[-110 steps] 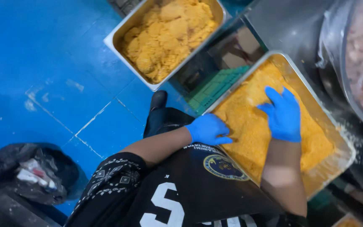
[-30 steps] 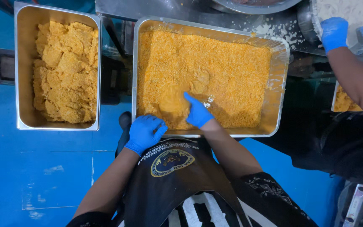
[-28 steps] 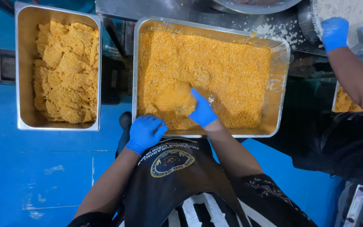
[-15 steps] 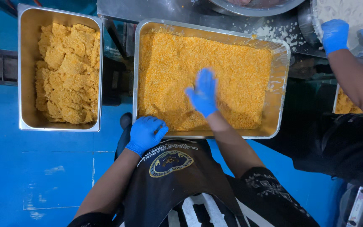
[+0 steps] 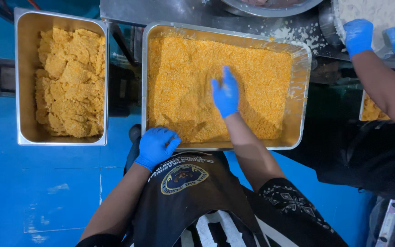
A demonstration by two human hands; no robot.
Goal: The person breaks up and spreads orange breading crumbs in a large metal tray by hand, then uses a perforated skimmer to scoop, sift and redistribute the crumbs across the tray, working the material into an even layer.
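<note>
While the right hand (image 5: 225, 94) hovers flat and open over the orange breadcrumbs (image 5: 257, 87), gripping nothing, the left hand (image 5: 155, 146) curls over the near rim of the crumb tray (image 5: 303, 91), steadying it. The crumb bed fills that tray almost wall to wall, its surface ruffled and dented under the hand; no uncoated piece shows on top, and whether 1 lies buried I cannot tell. To the left, well apart, a second steel pan (image 5: 23, 82) holds a heap of breaded pieces (image 5: 69, 82), so a good batch looks finished. At the upper right a co-worker's 2 gloved hands (image 5: 357, 35) work over a pale floury bowl (image 5: 380, 11), which suggests more pieces are coming.
</note>
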